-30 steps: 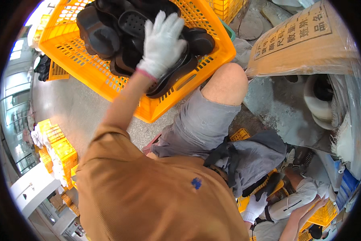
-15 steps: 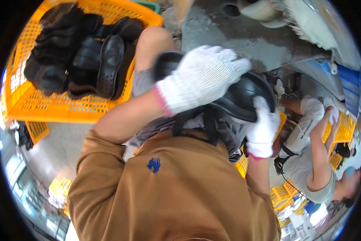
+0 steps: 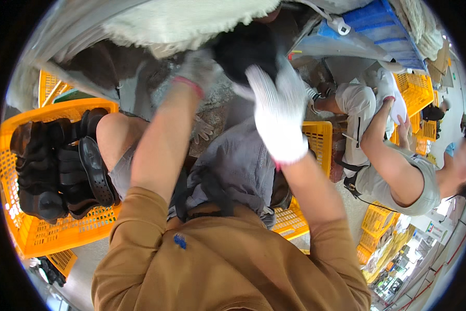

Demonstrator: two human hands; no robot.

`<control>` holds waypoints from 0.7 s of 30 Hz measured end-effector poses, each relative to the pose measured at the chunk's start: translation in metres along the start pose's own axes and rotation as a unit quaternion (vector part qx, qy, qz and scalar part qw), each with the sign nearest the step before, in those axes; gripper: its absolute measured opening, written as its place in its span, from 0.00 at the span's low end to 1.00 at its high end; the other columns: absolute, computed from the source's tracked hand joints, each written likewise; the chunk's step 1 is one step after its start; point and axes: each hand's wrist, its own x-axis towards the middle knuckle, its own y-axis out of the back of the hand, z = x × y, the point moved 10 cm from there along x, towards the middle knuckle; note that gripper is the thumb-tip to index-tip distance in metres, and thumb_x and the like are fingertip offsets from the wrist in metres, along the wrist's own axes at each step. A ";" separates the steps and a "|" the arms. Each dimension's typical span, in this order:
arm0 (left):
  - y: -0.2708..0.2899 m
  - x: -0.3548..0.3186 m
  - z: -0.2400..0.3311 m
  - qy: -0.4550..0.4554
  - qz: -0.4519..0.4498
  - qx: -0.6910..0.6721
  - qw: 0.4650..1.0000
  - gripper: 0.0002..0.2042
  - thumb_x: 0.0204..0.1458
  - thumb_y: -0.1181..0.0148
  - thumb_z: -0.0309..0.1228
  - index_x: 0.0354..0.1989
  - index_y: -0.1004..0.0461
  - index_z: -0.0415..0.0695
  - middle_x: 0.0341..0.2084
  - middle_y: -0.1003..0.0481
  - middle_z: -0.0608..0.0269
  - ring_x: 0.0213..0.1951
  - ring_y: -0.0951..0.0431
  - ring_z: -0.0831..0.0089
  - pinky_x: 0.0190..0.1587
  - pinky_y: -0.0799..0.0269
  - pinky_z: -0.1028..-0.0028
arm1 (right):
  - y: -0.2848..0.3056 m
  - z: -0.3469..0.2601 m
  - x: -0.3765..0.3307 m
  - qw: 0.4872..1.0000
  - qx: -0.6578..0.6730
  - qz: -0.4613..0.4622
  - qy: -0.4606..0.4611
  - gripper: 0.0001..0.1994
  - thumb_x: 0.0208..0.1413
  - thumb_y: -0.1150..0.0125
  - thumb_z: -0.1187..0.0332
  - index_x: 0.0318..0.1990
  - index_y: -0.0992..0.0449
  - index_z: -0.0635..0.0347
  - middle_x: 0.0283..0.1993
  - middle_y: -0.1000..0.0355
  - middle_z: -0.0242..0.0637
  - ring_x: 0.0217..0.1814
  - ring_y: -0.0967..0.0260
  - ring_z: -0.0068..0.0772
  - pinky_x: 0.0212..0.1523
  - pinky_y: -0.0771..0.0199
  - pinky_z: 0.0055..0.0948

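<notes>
A black shoe sole [image 3: 247, 52], blurred by motion, is held up in front of me just under a white fluffy buffing wheel [image 3: 186, 23]. My left hand [image 3: 198, 72], in a white glove with a pink cuff, is at the sole's left end; its fingers are smeared but closed against it. At the lower right of the sole, my right hand [image 3: 280, 111], gloved the same way, grips it with the thumb on the near face. Whether the sole touches the wheel cannot be made out.
To my left a yellow crate [image 3: 67, 243] holds several stacked black soles [image 3: 62, 171]. Another yellow crate [image 3: 318, 140] stands by my right leg. A glove [image 3: 202, 129] lies beyond my knees. On the right a seated person [image 3: 393, 176] works beside a blue panel [image 3: 383, 31].
Both hands have carried the black sole from my lap up and away, to the white wheel. The left hand has moved off the sole's middle to its left end. My view has tilted upward.
</notes>
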 end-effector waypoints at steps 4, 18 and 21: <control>0.052 -0.039 0.080 -0.113 0.067 0.652 0.747 0.41 0.63 0.33 0.53 0.72 0.34 0.30 0.66 0.26 0.49 0.64 0.25 0.61 0.69 0.32 0.66 | -0.074 0.025 0.068 0.944 -0.269 -0.139 0.132 0.11 0.56 0.32 0.63 0.46 0.15 0.51 0.40 0.19 0.51 0.47 0.19 0.60 0.47 0.19 0.50; -0.043 0.009 -0.020 0.001 -0.070 0.023 0.997 0.27 0.64 0.30 0.42 0.66 0.25 0.40 0.62 0.20 0.59 0.62 0.21 0.64 0.68 0.26 0.65 | -0.010 0.057 0.039 0.979 0.002 -0.009 -0.203 0.32 0.51 0.33 0.64 0.65 0.29 0.65 0.52 0.21 0.60 0.57 0.20 0.56 0.59 0.19 0.49; -0.008 -0.040 0.064 -0.143 0.081 0.563 0.810 0.37 0.64 0.32 0.51 0.70 0.31 0.33 0.60 0.21 0.49 0.58 0.20 0.66 0.60 0.23 0.70 | -0.044 0.097 0.060 0.929 0.086 -0.046 -0.357 0.22 0.56 0.38 0.58 0.52 0.20 0.65 0.41 0.19 0.57 0.44 0.19 0.66 0.50 0.19 0.54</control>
